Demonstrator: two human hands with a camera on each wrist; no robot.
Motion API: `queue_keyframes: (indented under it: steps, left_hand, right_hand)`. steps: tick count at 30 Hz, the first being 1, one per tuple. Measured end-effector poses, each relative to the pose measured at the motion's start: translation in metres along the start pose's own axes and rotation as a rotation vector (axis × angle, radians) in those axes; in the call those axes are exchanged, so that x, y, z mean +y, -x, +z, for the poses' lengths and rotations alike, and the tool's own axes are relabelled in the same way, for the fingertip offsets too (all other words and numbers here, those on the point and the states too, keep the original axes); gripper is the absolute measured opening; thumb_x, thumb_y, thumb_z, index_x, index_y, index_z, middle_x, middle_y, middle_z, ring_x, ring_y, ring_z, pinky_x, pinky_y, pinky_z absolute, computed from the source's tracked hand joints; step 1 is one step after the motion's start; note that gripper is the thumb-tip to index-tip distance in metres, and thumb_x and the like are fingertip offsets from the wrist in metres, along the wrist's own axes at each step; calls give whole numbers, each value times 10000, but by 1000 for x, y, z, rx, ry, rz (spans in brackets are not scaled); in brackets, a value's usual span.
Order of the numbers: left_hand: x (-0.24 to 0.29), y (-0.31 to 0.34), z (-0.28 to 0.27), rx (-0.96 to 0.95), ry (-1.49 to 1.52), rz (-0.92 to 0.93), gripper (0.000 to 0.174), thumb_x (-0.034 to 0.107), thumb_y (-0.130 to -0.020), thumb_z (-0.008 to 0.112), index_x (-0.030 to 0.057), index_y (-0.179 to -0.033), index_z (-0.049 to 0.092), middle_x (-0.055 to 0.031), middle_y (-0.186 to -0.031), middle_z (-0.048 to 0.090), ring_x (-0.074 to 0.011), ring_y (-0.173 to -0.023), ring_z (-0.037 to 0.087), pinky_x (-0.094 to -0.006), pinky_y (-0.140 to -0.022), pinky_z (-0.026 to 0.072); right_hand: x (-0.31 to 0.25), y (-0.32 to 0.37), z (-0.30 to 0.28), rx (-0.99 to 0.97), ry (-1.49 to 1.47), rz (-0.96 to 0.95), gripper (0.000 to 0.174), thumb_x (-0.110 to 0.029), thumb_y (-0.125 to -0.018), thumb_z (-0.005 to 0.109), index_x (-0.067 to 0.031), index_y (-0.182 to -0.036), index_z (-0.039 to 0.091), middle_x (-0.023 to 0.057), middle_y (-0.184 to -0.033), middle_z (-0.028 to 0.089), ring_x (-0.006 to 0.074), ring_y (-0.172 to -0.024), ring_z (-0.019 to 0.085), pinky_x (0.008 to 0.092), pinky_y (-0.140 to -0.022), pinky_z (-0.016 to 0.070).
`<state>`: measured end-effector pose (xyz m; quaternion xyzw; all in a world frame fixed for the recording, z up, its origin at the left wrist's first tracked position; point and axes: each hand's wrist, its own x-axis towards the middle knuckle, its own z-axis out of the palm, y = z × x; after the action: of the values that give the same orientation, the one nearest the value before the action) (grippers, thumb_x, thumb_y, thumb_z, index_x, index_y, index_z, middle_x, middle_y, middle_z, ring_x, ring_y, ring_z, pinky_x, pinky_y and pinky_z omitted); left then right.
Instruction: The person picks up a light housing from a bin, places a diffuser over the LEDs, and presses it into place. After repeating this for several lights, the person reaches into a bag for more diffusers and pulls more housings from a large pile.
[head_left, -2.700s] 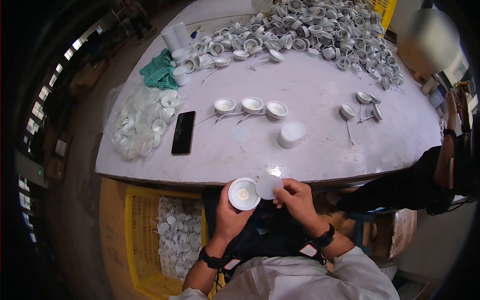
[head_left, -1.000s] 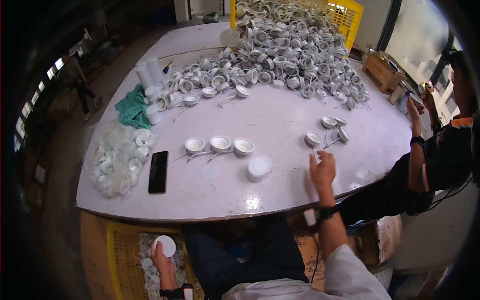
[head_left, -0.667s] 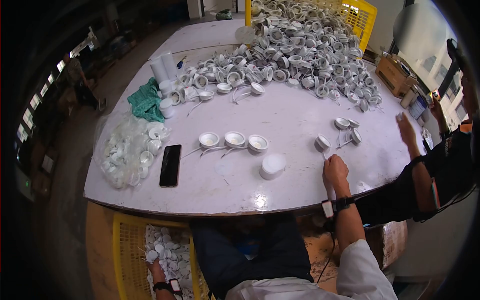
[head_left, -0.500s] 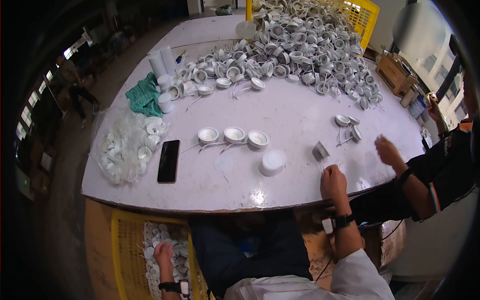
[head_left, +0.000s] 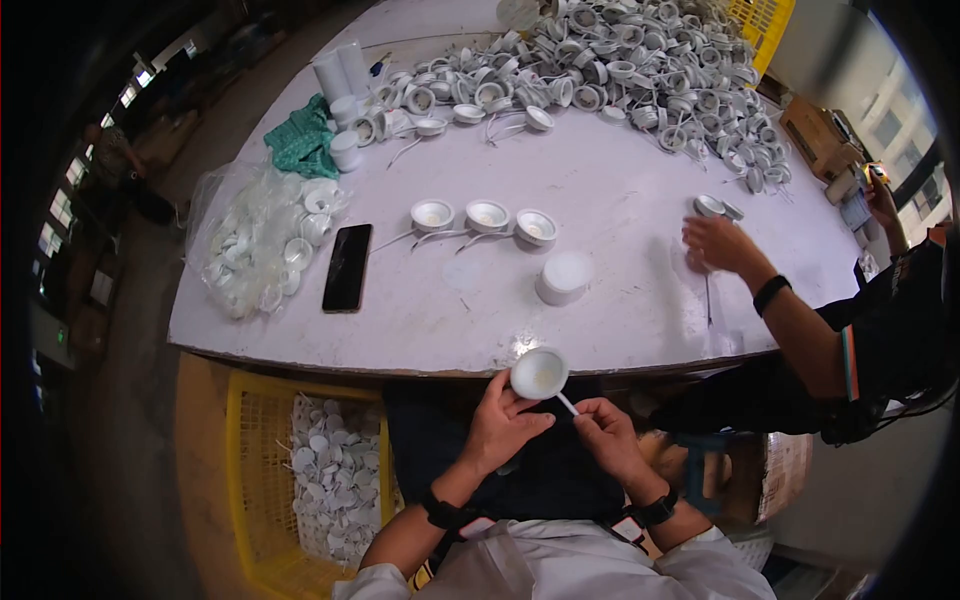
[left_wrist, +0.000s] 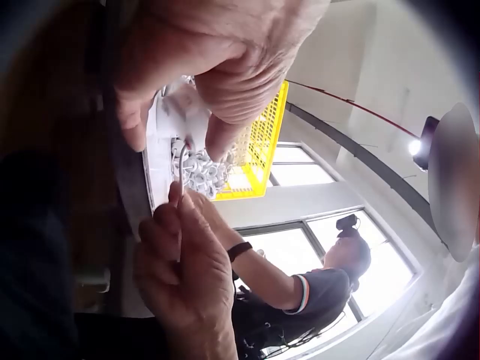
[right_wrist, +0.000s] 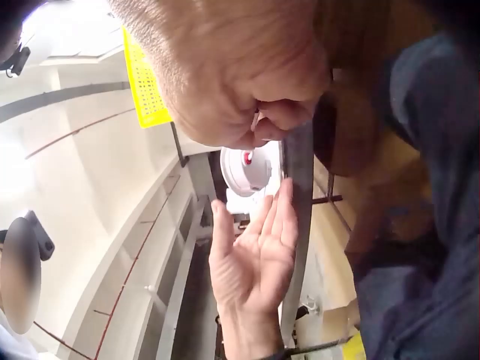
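We see the right hand [head_left: 610,438] pinching the cable [head_left: 567,403], likely to steady the lamp cup [head_left: 540,374] beside the left hand [head_left: 498,428], fingers uncurled.

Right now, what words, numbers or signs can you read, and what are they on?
None that I can read.
White lamp in the left hand: no readable letters.
Phone: dark, no words readable.
Cardboard box, back right: any print is too small.
Green glow, far left: too blurred.

A round white lamp [head_left: 539,374], yellowish inside, is held tilted face-up, its white cable [head_left: 567,403] slanting down rightward.
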<state>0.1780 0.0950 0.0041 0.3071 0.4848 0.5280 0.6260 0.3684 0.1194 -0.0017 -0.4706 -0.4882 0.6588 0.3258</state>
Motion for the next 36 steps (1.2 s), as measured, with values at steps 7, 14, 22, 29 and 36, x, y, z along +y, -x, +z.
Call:
queue_keyframes:
  steps: [7, 14, 22, 29, 36]
  left_hand:
    - [4, 12, -13, 233, 96, 250, 488, -83, -737, 672, -29, -1161, 436, -131, -1049, 611, -219, -922, 640, -325, -815, 530]
    - [12, 29, -35, 190, 60, 248, 485, -91, -748, 634, -27, -1183, 428, -156, -1076, 590, -253, -872, 647, -339, -755, 553]
    - [10, 35, -31, 216, 79, 375, 659, -97, -725, 651, 24, -1282, 320, -160, -1092, 553, -284, -940, 627, -361, -704, 576]
    - [13, 32, -36, 118, 15, 299, 674, -121, -709, 644, 16, -1279, 311, -151, -1106, 527, -256, -922, 616, -378, -739, 573]
    - [13, 24, -46, 160, -250, 371, 694, -99, -701, 682, 5, -1283, 318, -135, -1155, 501, -233, -1010, 577, -373, -786, 566]
  right_hand:
    - [-21, -16, 32, -316, 64, -98, 169, -99, -867, 610, -19, -1004, 551, -29, -789, 546, 32, -674, 472, 201, -610, 416]
    - [-75, -139, -8, 492, 256, -299, 295, -174, -793, 686, 10, -984, 557, 18, -671, 548, 95, -579, 519, 242, -536, 441]
    - [-59, -161, -16, 381, -67, -123, 155, -166, -837, 639, -69, -854, 519, -19, -633, 511, 64, -530, 496, 188, -457, 378]
    - [-52, -99, 4, 185, -495, -18, 38, -46, -869, 547, -63, -889, 520, 19, -725, 556, 90, -568, 546, 192, -477, 419]
    - [-36, -54, 50, -113, -565, 129, 71, -45, -866, 556, -29, -925, 521, 51, -709, 602, 90, -552, 550, 191, -489, 440]
